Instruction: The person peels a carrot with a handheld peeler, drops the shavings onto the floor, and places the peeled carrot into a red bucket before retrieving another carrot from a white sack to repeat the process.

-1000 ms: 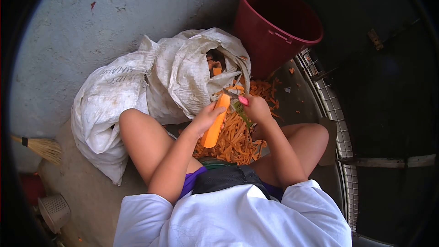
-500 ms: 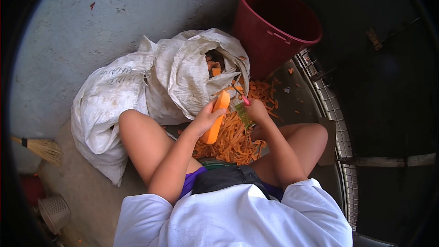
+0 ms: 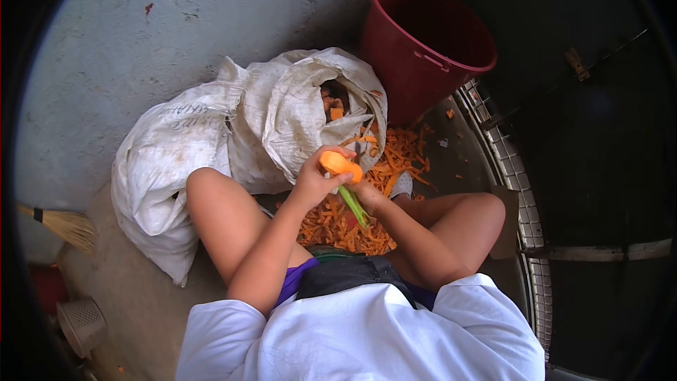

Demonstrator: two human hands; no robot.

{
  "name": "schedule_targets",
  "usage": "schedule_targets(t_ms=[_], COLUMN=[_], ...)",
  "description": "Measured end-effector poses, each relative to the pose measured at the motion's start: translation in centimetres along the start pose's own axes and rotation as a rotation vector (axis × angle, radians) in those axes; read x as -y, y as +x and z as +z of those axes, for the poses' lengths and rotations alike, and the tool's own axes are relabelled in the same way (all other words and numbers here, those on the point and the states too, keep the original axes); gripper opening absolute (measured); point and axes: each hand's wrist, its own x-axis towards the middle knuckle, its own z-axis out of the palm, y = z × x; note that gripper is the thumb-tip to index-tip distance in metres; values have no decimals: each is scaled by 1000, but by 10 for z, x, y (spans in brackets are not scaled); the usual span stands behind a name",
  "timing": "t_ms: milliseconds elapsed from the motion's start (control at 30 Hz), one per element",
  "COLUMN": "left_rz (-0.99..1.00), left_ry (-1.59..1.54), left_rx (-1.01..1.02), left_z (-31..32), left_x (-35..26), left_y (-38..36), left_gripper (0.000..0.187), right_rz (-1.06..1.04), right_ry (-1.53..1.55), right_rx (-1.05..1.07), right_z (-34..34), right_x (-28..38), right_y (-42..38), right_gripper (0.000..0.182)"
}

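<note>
A thick, smooth orange carrot (image 3: 337,162), with its skin off, points its end up towards me. My left hand (image 3: 316,178) is closed around it, thumb along the near side. Right up against it, my right hand (image 3: 368,196) is closed, its fingers partly hidden behind the carrot and the left hand. From between the hands a long bright green piece (image 3: 353,206) slants down towards my lap; it appears to belong to the slim tool in my right hand, whose working end is hidden. Below both hands lies a heap of orange peelings (image 3: 345,229).
A white woven sack (image 3: 296,109) lies open ahead, orange pieces inside, beside another full sack (image 3: 169,162). Behind stands a dark red bucket (image 3: 423,63). A straw broom (image 3: 67,228) and a perforated beige container (image 3: 82,326) are at the left. Wire mesh (image 3: 518,176) edges the right.
The carrot has turned from lengthwise to nearly end-on. My right hand has moved down and left against it. The pink handle seen earlier is now hidden, and the green piece points downward.
</note>
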Motion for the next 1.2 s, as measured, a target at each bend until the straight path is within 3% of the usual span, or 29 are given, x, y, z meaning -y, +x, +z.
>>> schedule_targets(t_ms=[33, 100, 200, 300, 400, 467, 500, 600, 633, 733, 767, 867, 900, 1000, 1100, 1200], left_rz=[7, -58, -175, -422, -615, -621, -622, -436, -442, -516, -624, -602, -569, -443, -386, -304], left_ry=[4, -33, -248, -618, -467, -197, -62, 309, 375, 609, 566, 261, 38, -392, -411, -342], left_rx=[-5, -9, -21, 120, 213, 260, 284, 538, 599, 775, 803, 650, 543, 285, 327, 250], left_z=[-6, -13, -17, -32, -39, -33, -30, -27, -24, -10, -9, -17, -22, -22, -20, -22], left_x=[1, -5, -8, -9, -9, -4, 0, 13, 16, 4, 8, 20, 24, 4, 0, 15], left_y=[1, 1, 1, 1, 2, 0, 0, -2, -2, -3, -2, -6, -8, -8, -5, -6], left_gripper=[32, 36, 42, 46, 47, 47, 46, 43, 42, 39, 40, 39, 51, 56, 54, 46], right_rz=[27, -116, -254, -328, -378, -358, -305, -433, -513, -395, -352, -328, -409, -434, -367, -419], right_ry=[35, 100, 98, 34, -49, -146, -175, -572, -626, -790, -815, -629, -588, -438, -349, -838], right_rx=[-7, -94, -173, -230, -213, -193, -236, -151, -213, -234, -251, -481, -524, -556, -532, -573], right_z=[-1, -7, -19, -23, -19, -20, -6, 8, 8, 15, 13, 9, -22, -38, -37, -29], right_x=[13, 23, 37, 52, 60, 62, 66, 70, 64, 60, 60, 77, 69, 85, 85, 81], right_y=[-4, -7, -9, -18, -21, -20, -28, -33, -28, -33, -32, -36, -20, -31, -37, -36], right_gripper=[34, 36, 36, 37, 34, 32, 25, 19, 16, 17, 20, 21, 21, 21, 21, 21])
